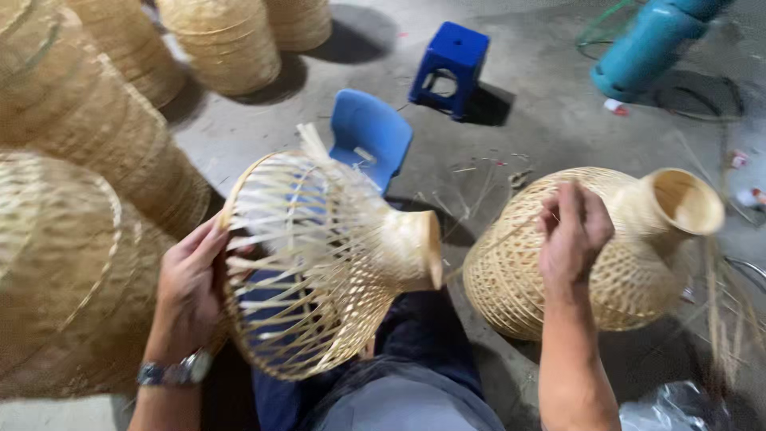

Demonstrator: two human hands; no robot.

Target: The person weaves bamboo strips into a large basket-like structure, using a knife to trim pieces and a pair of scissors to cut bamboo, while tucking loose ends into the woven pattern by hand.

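In the head view, the left hand (189, 287) holds the rim of an open-weave bamboo frame (319, 255), with the fingers curled on its wide ring; the frame lies on its side over the person's lap, with its narrow neck turned to the right; a wristwatch (173, 372) sits on the left wrist. The right hand (573, 235) rests on top of a finished woven bamboo shade (590, 247), the fingers bent and closed on its weave or on a thin strip, I cannot tell which; this shade lies on the floor (542, 112) just beside the right knee, with its flared mouth pointing right. Behind the frame stands a blue plastic chair (371, 136); farther back is a small blue stool (452, 68); a stack of woven baskets (80, 160) fills the left side; a teal cylinder (650, 44) lies at the top right.
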